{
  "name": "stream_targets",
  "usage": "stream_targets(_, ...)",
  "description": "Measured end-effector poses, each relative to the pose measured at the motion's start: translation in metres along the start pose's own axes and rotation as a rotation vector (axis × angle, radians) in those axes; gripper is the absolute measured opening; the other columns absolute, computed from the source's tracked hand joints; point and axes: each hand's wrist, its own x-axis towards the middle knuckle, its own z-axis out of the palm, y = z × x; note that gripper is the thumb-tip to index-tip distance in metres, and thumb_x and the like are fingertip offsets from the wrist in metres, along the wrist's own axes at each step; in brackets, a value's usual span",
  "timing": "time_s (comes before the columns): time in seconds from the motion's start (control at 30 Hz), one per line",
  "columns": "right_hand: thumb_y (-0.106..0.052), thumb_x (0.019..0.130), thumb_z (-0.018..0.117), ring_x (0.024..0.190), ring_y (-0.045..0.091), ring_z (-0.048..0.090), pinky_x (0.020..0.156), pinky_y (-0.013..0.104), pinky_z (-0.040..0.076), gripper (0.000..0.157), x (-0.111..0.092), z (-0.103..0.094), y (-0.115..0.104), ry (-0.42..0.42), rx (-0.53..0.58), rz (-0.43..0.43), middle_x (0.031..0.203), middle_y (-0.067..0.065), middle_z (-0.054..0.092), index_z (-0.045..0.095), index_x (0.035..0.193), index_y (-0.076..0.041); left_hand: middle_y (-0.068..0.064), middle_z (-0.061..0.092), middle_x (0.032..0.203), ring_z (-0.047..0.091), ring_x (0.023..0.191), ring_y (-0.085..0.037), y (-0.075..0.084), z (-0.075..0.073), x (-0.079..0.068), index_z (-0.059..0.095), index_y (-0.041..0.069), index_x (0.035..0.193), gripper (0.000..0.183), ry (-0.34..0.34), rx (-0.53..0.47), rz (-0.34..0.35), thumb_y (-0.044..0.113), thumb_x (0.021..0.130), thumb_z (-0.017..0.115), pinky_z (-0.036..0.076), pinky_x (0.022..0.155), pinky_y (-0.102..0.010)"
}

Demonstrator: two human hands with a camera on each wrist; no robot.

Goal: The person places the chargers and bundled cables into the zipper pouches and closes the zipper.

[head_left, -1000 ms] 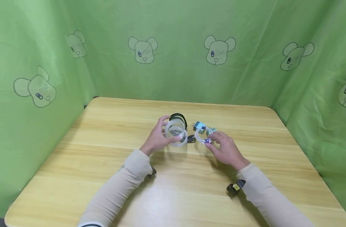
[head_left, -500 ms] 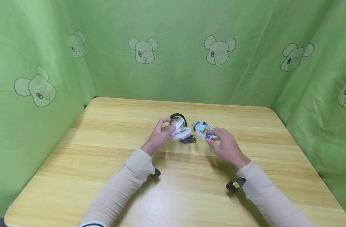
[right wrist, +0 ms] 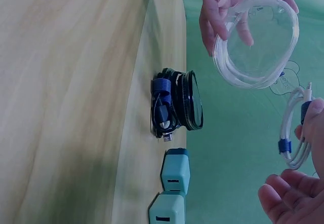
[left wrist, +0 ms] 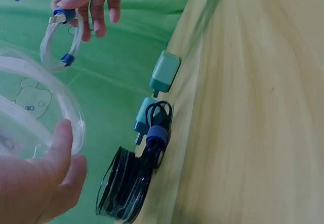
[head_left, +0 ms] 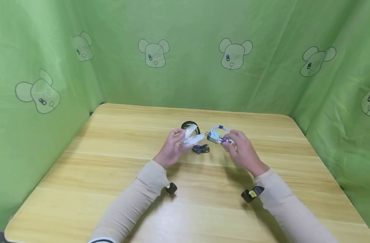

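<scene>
Over at the left of the pale wood table (head_left: 203, 209), the left hand (head_left: 169, 148) pinches the clear round case (head_left: 193, 140), thumb on its edge, and I see a change: a second ago it faced me in full circles, now it's tipped nearly edge-on, its two rims spread in a V. Smooth, see-through plastic, milky white along the rims, held above the wood. Behind it the black-rimmed round case (right wrist: 195, 100) rests on the table, its face transparent; right beside that I get a better look than before at the black cable (head_left: 201, 149), bundled under a ribbed blue strap (right wrist: 162, 85). Next along, two mint-green chargers (right wrist: 175, 168), blocky, edges rounded, ports like slots. And at the right, the right hand (head_left: 244, 152) is clamped on the white cable (left wrist: 45, 46) between thumb and finger, higher now than a second ago, its other fingers spread. Thin pale cord, wound into a neat hollow ring, blue ties (left wrist: 67, 59) around it, up off the wood.
</scene>
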Motion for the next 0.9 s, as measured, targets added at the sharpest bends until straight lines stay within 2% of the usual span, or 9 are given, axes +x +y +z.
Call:
stream_targets(0.1, -0.012, 0.095, 0.061, 0.097, 0.045, 0.059, 0.083, 0.058, 0.052, 0.022, 0.002, 0.000, 0.000, 0.005, 0.010, 0.012, 0.132, 0.030, 0.046, 0.061, 0.114, 0.001, -0.021, 0.030, 0.143, 0.034, 0.133, -0.044, -0.002, 0.002, 0.001, 0.037, 0.012, 0.112, 0.013, -0.013, -0.062, -0.002, 0.018, 0.102, 0.043, 0.036, 0.109, -0.049)
stream_targets(0.2, -0.012, 0.098, 0.057, 0.096, 0.044, 0.059, 0.081, 0.057, 0.053, 0.022, 0.004, -0.002, 0.000, 0.003, 0.015, 0.020, 0.129, 0.028, 0.047, 0.059, 0.114, 0.003, -0.021, 0.032, 0.142, 0.035, 0.133, -0.040, -0.004, 0.002, 0.002, 0.038, 0.009, 0.114, 0.015, -0.044, -0.108, 0.000, 0.016, 0.101, 0.043, 0.040, 0.107, -0.044)
stream_targets(0.3, -0.012, 0.100, 0.052, 0.095, 0.042, 0.059, 0.079, 0.055, 0.054, 0.022, 0.006, -0.002, 0.001, 0.010, 0.018, 0.033, 0.117, 0.026, 0.053, 0.056, 0.112, 0.006, -0.020, 0.034, 0.142, 0.037, 0.131, -0.037, -0.006, 0.002, 0.003, 0.037, 0.004, 0.122, 0.024, -0.069, -0.135, 0.006, 0.014, 0.101, 0.040, 0.039, 0.108, -0.043)
stream_targets(0.4, -0.011, 0.101, 0.050, 0.086, 0.036, 0.060, 0.073, 0.049, 0.055, 0.021, 0.007, -0.002, 0.002, 0.042, 0.020, 0.035, 0.101, 0.023, 0.059, 0.056, 0.107, 0.007, -0.020, 0.033, 0.141, 0.039, 0.127, -0.033, -0.008, 0.003, 0.004, 0.031, 0.001, 0.133, 0.037, -0.072, -0.150, 0.013, 0.013, 0.098, 0.034, 0.033, 0.111, -0.043)
stream_targets(0.47, -0.012, 0.101, 0.050, 0.077, 0.031, 0.059, 0.066, 0.044, 0.054, 0.021, 0.009, -0.002, 0.002, 0.070, 0.014, 0.027, 0.091, 0.020, 0.061, 0.057, 0.103, 0.008, -0.021, 0.032, 0.142, 0.037, 0.128, -0.034, -0.009, 0.005, 0.005, 0.028, -0.001, 0.136, 0.043, -0.046, -0.173, 0.011, 0.013, 0.096, 0.033, 0.031, 0.112, -0.044)
stream_targets(0.6, -0.013, 0.101, 0.050, 0.065, 0.023, 0.054, 0.055, 0.033, 0.048, 0.019, 0.010, -0.003, 0.002, 0.106, 0.010, 0.027, 0.080, 0.015, 0.061, 0.056, 0.096, 0.005, -0.022, 0.036, 0.139, 0.037, 0.130, -0.036, -0.010, 0.008, 0.008, 0.028, -0.004, 0.140, 0.051, 0.032, -0.228, 0.010, 0.017, 0.095, 0.038, 0.035, 0.110, -0.045)
stream_targets(0.73, -0.012, 0.100, 0.053, 0.064, 0.023, 0.056, 0.051, 0.029, 0.046, 0.016, 0.010, -0.004, 0.001, 0.117, 0.033, 0.041, 0.080, 0.015, 0.064, 0.054, 0.096, 0.003, -0.019, 0.044, 0.132, 0.042, 0.127, -0.036, -0.011, 0.011, 0.010, 0.033, -0.004, 0.139, 0.050, 0.100, -0.242, 0.001, 0.020, 0.096, 0.042, 0.039, 0.106, -0.047)
stream_targets(0.9, -0.010, 0.100, 0.053, 0.068, 0.027, 0.061, 0.054, 0.031, 0.051, 0.014, 0.011, -0.004, 0.000, 0.124, 0.064, 0.062, 0.082, 0.018, 0.065, 0.054, 0.097, 0.004, -0.018, 0.049, 0.128, 0.053, 0.111, -0.028, -0.012, 0.012, 0.011, 0.037, -0.003, 0.137, 0.047, 0.163, -0.218, 0.007, 0.023, 0.098, 0.041, 0.044, 0.101, -0.044)
